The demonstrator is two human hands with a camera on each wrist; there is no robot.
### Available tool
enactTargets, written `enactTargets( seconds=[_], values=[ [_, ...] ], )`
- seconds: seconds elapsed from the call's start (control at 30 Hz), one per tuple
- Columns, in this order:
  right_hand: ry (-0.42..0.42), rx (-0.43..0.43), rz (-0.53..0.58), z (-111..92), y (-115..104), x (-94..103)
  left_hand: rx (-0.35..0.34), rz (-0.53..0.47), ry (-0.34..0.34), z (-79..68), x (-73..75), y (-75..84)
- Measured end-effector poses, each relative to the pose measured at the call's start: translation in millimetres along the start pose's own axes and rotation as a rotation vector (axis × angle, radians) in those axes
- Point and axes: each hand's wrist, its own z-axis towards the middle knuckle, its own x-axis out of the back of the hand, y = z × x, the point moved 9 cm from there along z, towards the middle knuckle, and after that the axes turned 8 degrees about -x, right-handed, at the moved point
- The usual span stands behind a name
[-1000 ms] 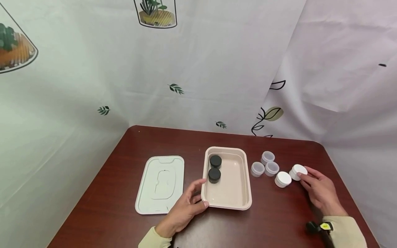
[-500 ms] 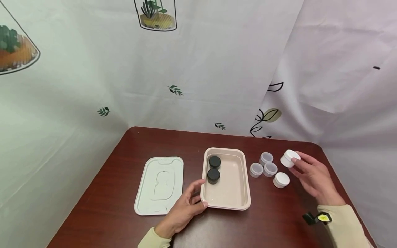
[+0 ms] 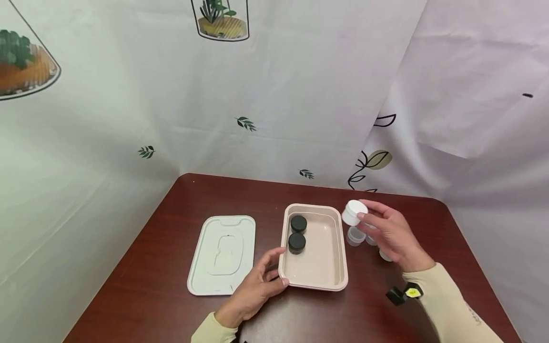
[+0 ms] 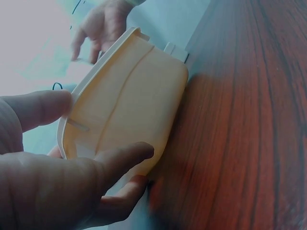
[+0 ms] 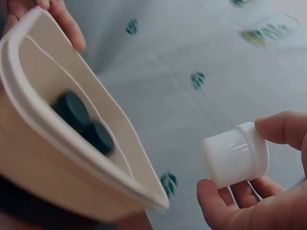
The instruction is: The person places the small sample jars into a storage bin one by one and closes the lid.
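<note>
My right hand (image 3: pixel 396 238) holds a small white lidded jar (image 3: pixel 354 212) in the air, near the right rim of the beige tray (image 3: pixel 321 262). In the right wrist view, the thumb presses the lid end of that jar (image 5: pixel 232 155) while fingers support it from below. My left hand (image 3: pixel 257 286) grips the tray's near-left corner, one finger on the rim and the thumb at the near side. Two dark jars with black lids (image 3: pixel 297 242) stand together along the left inside wall of the tray. Under the right hand, a second white jar (image 3: pixel 385 256) is mostly hidden.
Several translucent jars (image 3: pixel 355 236) stand on the brown table (image 3: pixel 141 286) right of the tray, partly covered by the right hand. A flat white lid (image 3: pixel 223 257) lies to the left of the tray. Pale printed cloth (image 3: pixel 274 85) hangs behind the table.
My right hand has lifted the white jar off the table and carried it left, over the translucent jars to near the tray. My left hand has stayed at the tray's corner.
</note>
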Motion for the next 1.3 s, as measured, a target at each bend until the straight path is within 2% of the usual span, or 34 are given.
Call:
enactTargets(
  seconds=[0.2,0.33,0.53,0.7,1.0,1.3],
  values=[
    [-0.055,-0.066,-0.079,6.5,20.1,-39.9,0.0,-0.001,0.002,0.4,-0.2,-0.9],
    [-0.121,-0.112,-0.141,7.2,39.7,-64.8,-0.001,-0.006,0.002,0.6,-0.5,-0.4],
    [-0.2,-0.158,-0.261,6.3,69.0,-90.4,-0.004,-0.004,-0.001,1.6,-0.5,0.3],
    [-0.232,-0.185,-0.362,5.1,87.8,-102.3,-0.005,-0.004,-0.005,1.4,-0.6,0.2],
    [-0.198,-0.228,-0.478,4.7,109.1,-115.7,-0.009,-0.003,-0.002,0.3,-0.1,0.5],
    [-0.126,-0.179,-0.597,7.4,114.8,-118.5,-0.011,-0.002,-0.01,0.1,-0.9,1.2]
  ],
)
